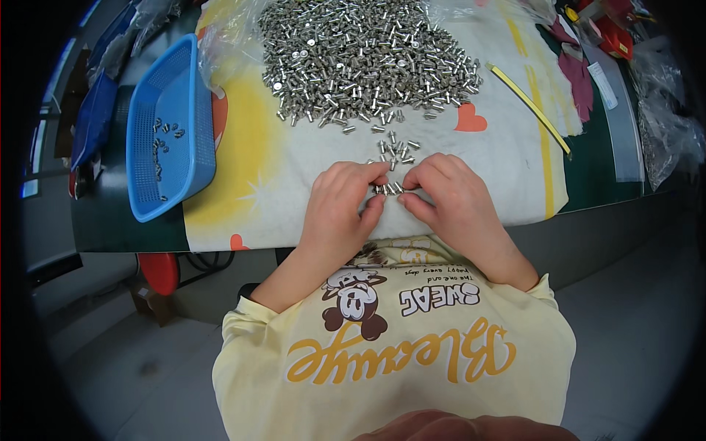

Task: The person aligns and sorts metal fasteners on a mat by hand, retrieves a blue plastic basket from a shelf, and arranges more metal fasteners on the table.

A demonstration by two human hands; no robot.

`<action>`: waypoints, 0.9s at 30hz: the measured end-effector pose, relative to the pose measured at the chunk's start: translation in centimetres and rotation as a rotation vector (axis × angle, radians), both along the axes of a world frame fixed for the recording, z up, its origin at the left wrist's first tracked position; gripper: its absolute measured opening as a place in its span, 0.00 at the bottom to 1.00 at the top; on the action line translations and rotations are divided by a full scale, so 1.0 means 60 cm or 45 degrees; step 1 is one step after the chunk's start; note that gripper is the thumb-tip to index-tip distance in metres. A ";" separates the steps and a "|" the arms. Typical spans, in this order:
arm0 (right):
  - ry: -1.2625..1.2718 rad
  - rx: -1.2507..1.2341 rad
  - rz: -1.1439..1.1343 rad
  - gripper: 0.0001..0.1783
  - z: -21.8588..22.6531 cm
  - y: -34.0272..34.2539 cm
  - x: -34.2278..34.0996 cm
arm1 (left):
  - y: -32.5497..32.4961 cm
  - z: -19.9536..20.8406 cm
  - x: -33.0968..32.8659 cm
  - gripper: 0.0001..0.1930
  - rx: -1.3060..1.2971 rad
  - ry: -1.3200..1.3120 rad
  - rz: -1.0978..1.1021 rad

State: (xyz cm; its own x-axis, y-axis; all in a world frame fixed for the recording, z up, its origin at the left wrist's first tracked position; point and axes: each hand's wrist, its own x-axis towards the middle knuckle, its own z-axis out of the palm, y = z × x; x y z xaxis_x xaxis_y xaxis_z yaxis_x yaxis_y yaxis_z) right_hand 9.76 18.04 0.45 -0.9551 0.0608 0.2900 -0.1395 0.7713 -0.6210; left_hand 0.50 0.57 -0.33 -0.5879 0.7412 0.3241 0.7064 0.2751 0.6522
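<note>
Curling my left hand (340,195) and right hand (450,192), grips unclear, around silver metal rivets (388,189) before the big rivet heap (368,66), I seem barely started; the blue plastic basket (198,165) left of it holds few.

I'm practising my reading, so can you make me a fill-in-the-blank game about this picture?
1. The basket is coloured ____.
2. A few metal pieces lie between the right hand and the ____ hand.
3. The red shape on the cloth, near the pile, is a ____.
4. The long strip right of the pile is mostly ____ in colour.

Missing words: blue; left; heart; yellow.
</note>
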 end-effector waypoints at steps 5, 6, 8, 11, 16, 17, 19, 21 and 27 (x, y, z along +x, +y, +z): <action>0.023 -0.046 -0.014 0.11 0.004 -0.001 -0.001 | -0.003 0.005 0.001 0.24 0.015 0.079 0.010; 0.080 -0.056 0.015 0.12 0.002 -0.001 0.000 | -0.004 0.006 0.002 0.25 0.025 0.099 0.014; 0.144 -0.061 0.048 0.12 0.003 -0.002 0.001 | -0.004 0.009 0.001 0.25 0.054 0.099 0.021; 0.195 -0.053 0.069 0.12 0.004 -0.004 0.003 | -0.004 0.008 0.008 0.25 0.110 0.002 0.048; -0.116 -0.843 -0.072 0.13 0.020 -0.015 0.005 | -0.003 0.017 0.015 0.24 0.193 -0.111 -0.031; -0.090 -0.824 -0.097 0.13 0.024 -0.013 0.003 | -0.002 0.019 0.015 0.25 0.211 -0.029 -0.057; -0.298 -1.254 0.100 0.14 0.025 -0.009 0.001 | 0.001 0.029 0.018 0.23 0.194 0.090 -0.059; -0.282 -1.312 0.099 0.15 0.019 -0.007 -0.001 | 0.003 0.030 0.020 0.24 0.244 0.161 -0.083; -0.312 -1.628 0.202 0.15 0.016 0.004 0.008 | 0.012 0.029 0.022 0.24 0.318 0.243 -0.151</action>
State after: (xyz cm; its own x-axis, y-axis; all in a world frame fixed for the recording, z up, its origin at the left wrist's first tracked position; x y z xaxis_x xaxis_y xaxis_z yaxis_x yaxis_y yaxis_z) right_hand 10.23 18.31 1.39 -0.9966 0.0447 -0.0696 0.0465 -0.3922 -0.9187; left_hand 1.84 1.27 1.40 -0.4133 0.6845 0.6006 0.8399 0.0317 0.5418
